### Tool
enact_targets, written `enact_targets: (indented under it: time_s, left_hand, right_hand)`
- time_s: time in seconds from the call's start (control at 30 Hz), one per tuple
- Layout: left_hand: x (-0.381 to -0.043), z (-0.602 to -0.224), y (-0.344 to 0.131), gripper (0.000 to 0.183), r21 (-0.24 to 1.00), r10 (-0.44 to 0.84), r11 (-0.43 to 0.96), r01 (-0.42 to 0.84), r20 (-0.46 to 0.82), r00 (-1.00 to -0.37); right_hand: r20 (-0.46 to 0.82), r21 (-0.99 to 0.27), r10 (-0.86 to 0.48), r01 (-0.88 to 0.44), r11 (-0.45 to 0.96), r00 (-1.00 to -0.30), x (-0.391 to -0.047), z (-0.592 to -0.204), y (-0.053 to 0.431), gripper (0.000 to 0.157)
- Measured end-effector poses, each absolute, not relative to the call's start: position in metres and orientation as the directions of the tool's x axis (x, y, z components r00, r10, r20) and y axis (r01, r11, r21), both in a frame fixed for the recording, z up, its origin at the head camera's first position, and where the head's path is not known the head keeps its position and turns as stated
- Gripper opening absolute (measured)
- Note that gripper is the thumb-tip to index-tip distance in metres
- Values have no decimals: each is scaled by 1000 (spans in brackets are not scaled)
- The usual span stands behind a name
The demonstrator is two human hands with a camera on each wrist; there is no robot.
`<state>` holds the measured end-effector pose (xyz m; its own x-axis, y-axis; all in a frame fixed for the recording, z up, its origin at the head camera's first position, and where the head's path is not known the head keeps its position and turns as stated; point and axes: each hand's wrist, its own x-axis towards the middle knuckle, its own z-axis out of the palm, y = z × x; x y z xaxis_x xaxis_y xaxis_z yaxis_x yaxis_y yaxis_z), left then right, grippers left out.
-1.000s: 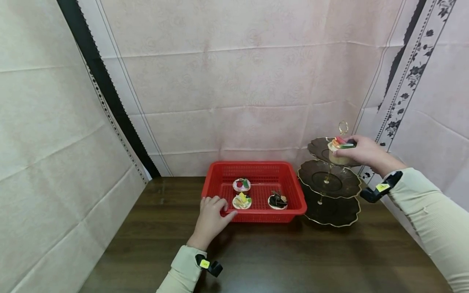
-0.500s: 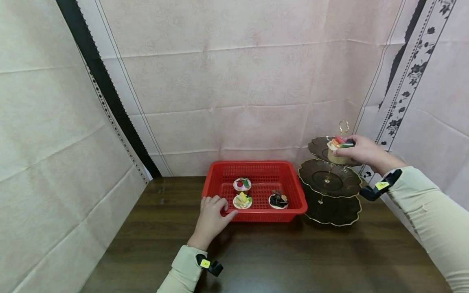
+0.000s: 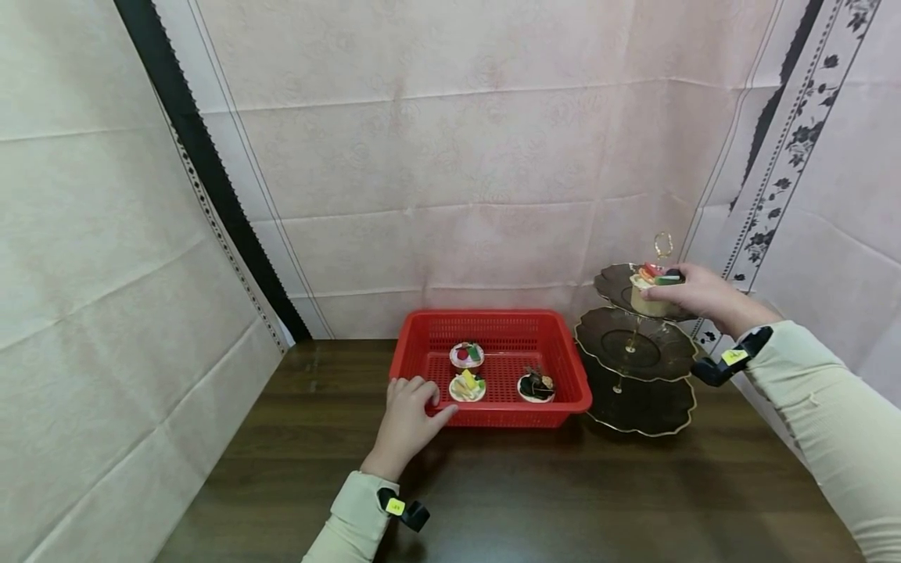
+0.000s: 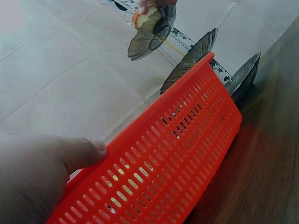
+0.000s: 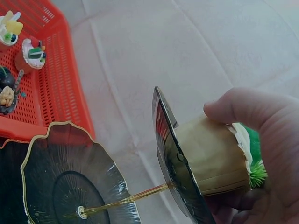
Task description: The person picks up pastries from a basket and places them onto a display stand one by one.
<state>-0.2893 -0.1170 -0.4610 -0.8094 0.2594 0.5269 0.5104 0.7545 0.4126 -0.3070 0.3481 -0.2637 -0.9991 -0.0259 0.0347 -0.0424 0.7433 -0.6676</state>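
Note:
My right hand (image 3: 693, 295) holds a cupcake (image 3: 649, 301) with fruit-like toppings at the top tier of a dark, gold-edged cake stand (image 3: 633, 340). In the right wrist view, the cupcake's pale base (image 5: 212, 156) meets the top plate (image 5: 170, 149), and the thumb presses its side. My left hand (image 3: 408, 418) grips the front left corner of a red plastic basket (image 3: 486, 418), its thumb (image 4: 86, 151) at the rim. Inside the basket sit three cupcakes: one with red and green toppings (image 3: 466, 356), a yellow-topped one (image 3: 467, 386) and a dark chocolate-like one (image 3: 536, 387).
The stand's middle tier (image 3: 637, 344) and bottom tier (image 3: 647, 407) spread close to the basket's right side. A gold ring handle (image 3: 663, 245) rises above the top tier. Pale cloth (image 3: 493, 156) hangs behind the brown wooden table (image 3: 535, 493) and along both sides.

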Motion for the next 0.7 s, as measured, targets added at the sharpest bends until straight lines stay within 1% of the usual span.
enact_targets:
  time_s: [0.2, 0.43, 0.7]
  left_hand:
    - [-289, -460, -117, 36, 400, 267, 753, 522, 538, -799]
    - [-289, -461, -116, 36, 417, 259, 749, 516, 532, -806]
    - [-290, -463, -116, 37, 405, 255, 761, 507, 531, -808]
  right_hand:
    - [32, -670, -20, -36, 741, -999, -308, -265, 348, 78]
    - [19, -668, 6, -8, 744, -1000, -304, -263, 346, 92]
    - [42, -658, -7, -33, 752, -999, -296, -259, 345, 98]
